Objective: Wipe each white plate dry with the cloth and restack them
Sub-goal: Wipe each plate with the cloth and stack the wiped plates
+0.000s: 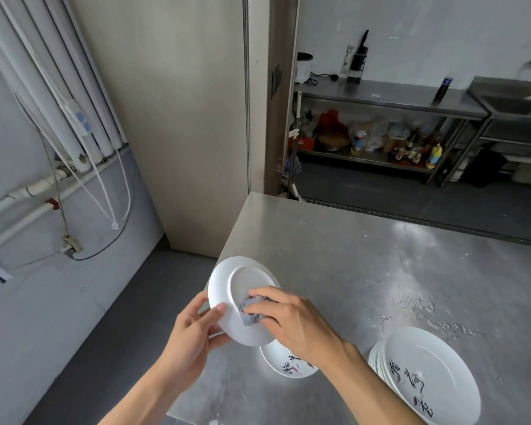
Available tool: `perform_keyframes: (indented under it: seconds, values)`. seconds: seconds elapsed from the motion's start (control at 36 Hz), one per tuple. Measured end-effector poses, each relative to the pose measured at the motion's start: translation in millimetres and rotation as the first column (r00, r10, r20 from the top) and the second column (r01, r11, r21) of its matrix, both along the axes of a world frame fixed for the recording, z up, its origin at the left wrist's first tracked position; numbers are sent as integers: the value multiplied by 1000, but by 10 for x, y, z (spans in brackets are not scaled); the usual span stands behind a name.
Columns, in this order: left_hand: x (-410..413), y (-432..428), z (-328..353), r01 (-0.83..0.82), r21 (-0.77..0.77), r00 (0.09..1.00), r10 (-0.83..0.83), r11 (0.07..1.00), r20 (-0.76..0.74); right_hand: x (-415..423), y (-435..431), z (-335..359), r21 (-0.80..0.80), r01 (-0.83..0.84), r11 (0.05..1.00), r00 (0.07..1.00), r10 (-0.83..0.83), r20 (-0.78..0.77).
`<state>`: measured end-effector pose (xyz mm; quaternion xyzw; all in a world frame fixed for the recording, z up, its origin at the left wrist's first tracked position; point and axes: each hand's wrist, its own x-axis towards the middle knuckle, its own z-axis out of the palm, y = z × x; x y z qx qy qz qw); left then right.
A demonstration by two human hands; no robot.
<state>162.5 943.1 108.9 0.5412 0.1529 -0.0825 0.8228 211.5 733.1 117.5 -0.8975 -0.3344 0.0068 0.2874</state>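
Steel table [350, 271]: brushed metal top filling the lower right of the view. Water droplets lie on it just beyond the plate stack.
Plate stack [426, 378]: several white plates piled face up at the near right of the table. The top plate carries dark brush lettering.
Held plate [242, 289]: white, tilted, raised above the table's near left edge. Its underside and foot ring face the camera.
Single plate [285, 363]: white, lies face up on the table directly below the hands, well apart from the stack. It is partly hidden by the right wrist, and dark lettering shows on its face.
Right hand [292, 320]: fingers curled over the cloth, pressing it against the underside of the held plate.
Left hand [193, 332]: grips the lower left rim of the held plate. The thumb lies across the underside; the fingers are behind the plate.
Cloth [252, 308]: grey, bunched, caught between the right fingers and the plate near the foot ring.
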Motion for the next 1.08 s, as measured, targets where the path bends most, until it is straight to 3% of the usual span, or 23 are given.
perform_keyframes:
  seconds: [0.14,0.25,0.33,0.53,0.64,0.72,1.08]
  values:
    - [-63,23,-2,32,-14,999,-32,999,-14,46,-136,-78,-33,166,986,986,-166,15]
    - [-115,13,1,93,-10,995,-93,996,-26,195,-245,-112,109,453,885,890,-441,-116]
    - [-141,-13,21,179,9,984,-179,984,-20,309,-264,-76,91,535,840,843,-523,-123]
    - [-93,-211,62,232,106,972,-234,967,9,336,27,147,125,311,942,949,-300,-102]
    - [-43,-271,33,183,122,982,-186,975,12,222,250,210,63,115,991,993,-116,25]
    - [-8,-281,26,126,123,991,-129,984,19,161,343,165,55,53,997,999,-54,4]
    - [53,-251,-49,-126,117,992,123,985,34,37,522,-45,173,132,976,983,-106,-151]
